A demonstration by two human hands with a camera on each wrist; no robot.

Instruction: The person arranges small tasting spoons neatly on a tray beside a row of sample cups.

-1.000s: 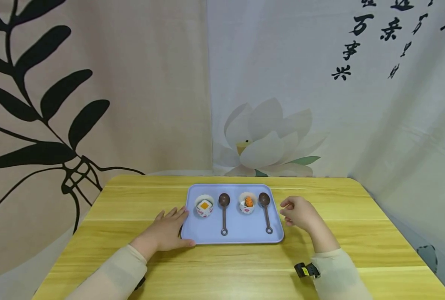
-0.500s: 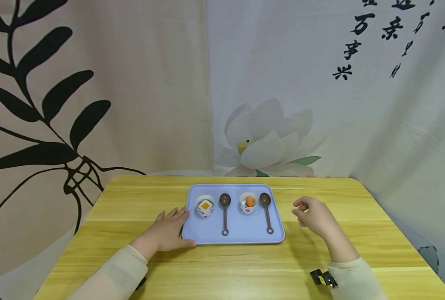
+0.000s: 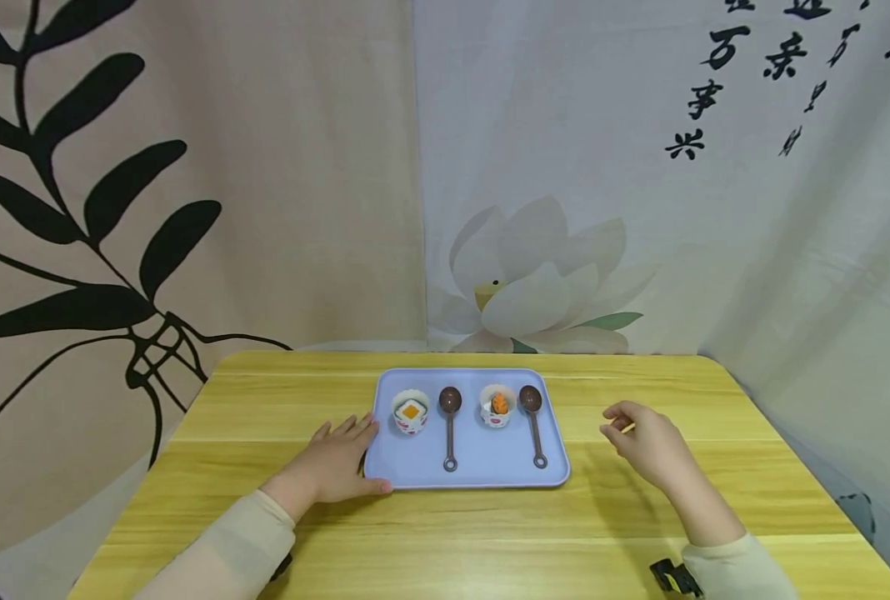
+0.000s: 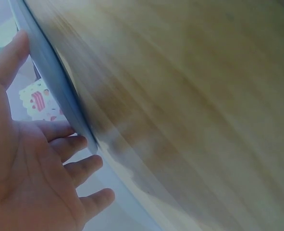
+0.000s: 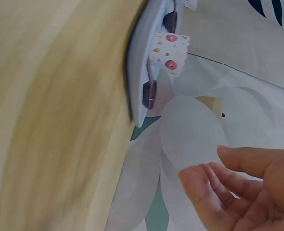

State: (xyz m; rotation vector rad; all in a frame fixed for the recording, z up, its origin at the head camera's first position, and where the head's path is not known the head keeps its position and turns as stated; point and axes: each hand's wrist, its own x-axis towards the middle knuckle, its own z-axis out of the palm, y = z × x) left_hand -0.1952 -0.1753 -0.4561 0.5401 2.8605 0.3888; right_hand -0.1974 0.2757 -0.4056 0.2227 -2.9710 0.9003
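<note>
A pale blue tray (image 3: 487,477) lies on the wooden table. My left hand (image 3: 332,465) rests at its left side, fingers and thumb spread and touching the edge. On the tray, left to right, are a paper cup (image 3: 410,423) with a white and orange piece, a brown spoon (image 3: 450,429), a second paper cup (image 3: 495,418) with an orange piece, and another brown spoon (image 3: 534,429). In the left wrist view, the tray rim (image 4: 60,82) runs by my fingertips. My right hand (image 3: 651,442) hovers right of the tray, fingers loosely bent, holding nothing.
The yellow wooden table (image 3: 445,550) extends around the tray on all sides. Behind it hangs a curtain (image 3: 325,167) printed with dark leaves, a lotus and black writing. A black strap device (image 3: 673,577) sits at my right cuff.
My right hand has moved away from the tray, to the right and slightly nearer me. The left hand stays on the tray's edge, and the tray with its cups and spoons keeps its place.
</note>
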